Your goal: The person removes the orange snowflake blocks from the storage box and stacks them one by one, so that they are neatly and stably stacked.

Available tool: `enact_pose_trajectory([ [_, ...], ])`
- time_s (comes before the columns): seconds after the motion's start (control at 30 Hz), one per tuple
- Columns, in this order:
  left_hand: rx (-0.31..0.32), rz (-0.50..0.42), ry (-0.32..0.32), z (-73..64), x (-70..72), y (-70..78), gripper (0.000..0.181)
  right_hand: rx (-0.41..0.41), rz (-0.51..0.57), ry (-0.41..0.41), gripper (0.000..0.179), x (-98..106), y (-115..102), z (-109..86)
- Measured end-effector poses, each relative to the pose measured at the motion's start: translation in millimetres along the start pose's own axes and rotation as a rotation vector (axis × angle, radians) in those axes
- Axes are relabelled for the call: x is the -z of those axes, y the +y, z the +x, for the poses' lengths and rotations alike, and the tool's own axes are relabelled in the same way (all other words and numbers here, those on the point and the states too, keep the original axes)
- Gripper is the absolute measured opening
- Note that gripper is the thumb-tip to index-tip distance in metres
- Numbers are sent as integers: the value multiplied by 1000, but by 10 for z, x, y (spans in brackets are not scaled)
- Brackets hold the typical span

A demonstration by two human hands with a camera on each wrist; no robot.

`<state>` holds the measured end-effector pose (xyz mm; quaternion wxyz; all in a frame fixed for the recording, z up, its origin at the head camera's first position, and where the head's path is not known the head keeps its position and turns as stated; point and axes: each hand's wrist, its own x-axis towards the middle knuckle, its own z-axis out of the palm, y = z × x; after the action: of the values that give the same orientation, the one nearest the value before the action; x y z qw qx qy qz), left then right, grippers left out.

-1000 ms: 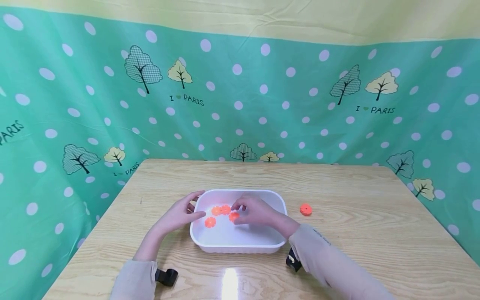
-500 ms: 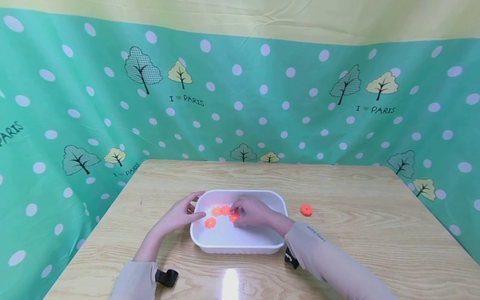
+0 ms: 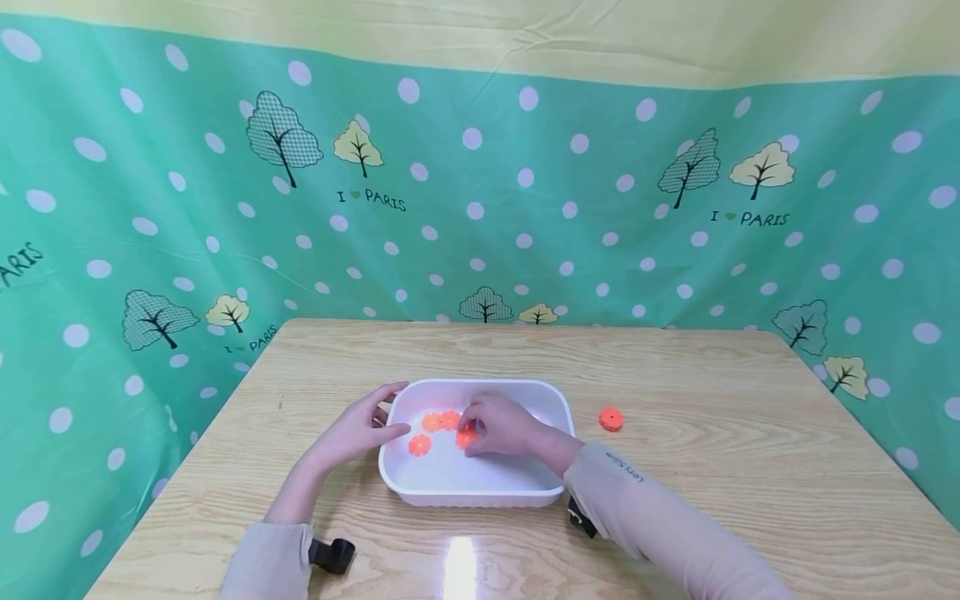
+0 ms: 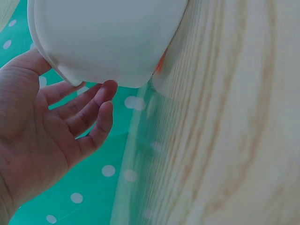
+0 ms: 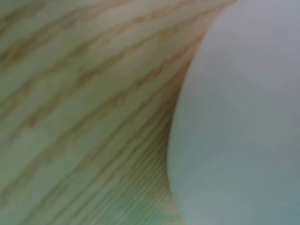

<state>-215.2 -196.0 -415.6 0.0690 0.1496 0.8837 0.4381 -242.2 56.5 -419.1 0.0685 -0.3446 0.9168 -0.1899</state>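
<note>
Orange discs [image 3: 420,445] with scalloped edges, four in view, sit in the left and middle parts of a white basin [image 3: 480,500] as a person's right hand [image 3: 510,427] pinches the rightmost disc [image 3: 467,437] between thumb and fingers. A second earlier, those fingers stood wider about the same disc; now they draw in at its edges, though whether it is lifted cannot be told. At the basin's left end, the left hand [image 3: 360,433] keeps its loose hold on the rim. Outside, near the basin's right end, another orange disc [image 3: 611,419] rests unmoved on the wooden table [image 3: 735,467].
</note>
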Motion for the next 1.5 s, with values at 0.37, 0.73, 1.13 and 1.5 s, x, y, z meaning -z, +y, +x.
enact_pose_trajectory([
  [0.37,8,4,1,1,-4,-5,67,9,28,-26,20,-19,19,13],
  [0.73,0,6,-3,17,11,-29,67,45,8,-25,20,47,-43,10],
  [1.13,12,11,-1,-6,9,8,66,77,-43,-93,38,2,-264,123],
  [1.5,5,-2,-3,-2,5,-5,67,67,-64,-119,25,-54,-275,176],
])
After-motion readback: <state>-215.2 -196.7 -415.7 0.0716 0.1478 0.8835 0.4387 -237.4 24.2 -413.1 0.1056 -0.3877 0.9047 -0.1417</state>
